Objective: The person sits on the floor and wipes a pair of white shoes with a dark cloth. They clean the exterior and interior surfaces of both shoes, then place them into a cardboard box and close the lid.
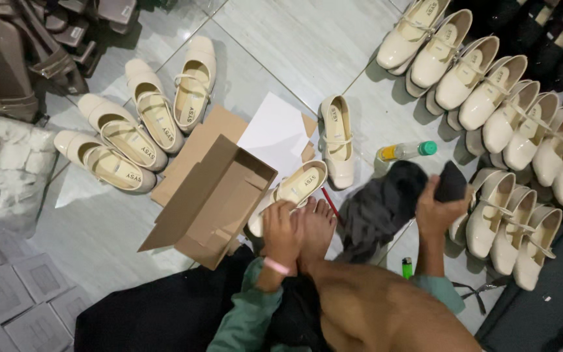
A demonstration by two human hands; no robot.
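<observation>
While left grip [280, 229] pinches cream shoe [291, 192] — right grip [434, 207] clasps black sponge [451, 182].

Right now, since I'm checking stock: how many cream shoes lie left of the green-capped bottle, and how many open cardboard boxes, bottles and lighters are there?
Cream shoes: 6
Open cardboard box: 1
Green-capped bottle: 1
Green lighter: 1
Total: 9

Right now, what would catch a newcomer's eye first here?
Cream strap shoes dominate: a long row at right and four at upper left. An open cardboard box lies at centre. The left hand rests on a cream shoe beside it, while the right hand holds a dark pad.
</observation>
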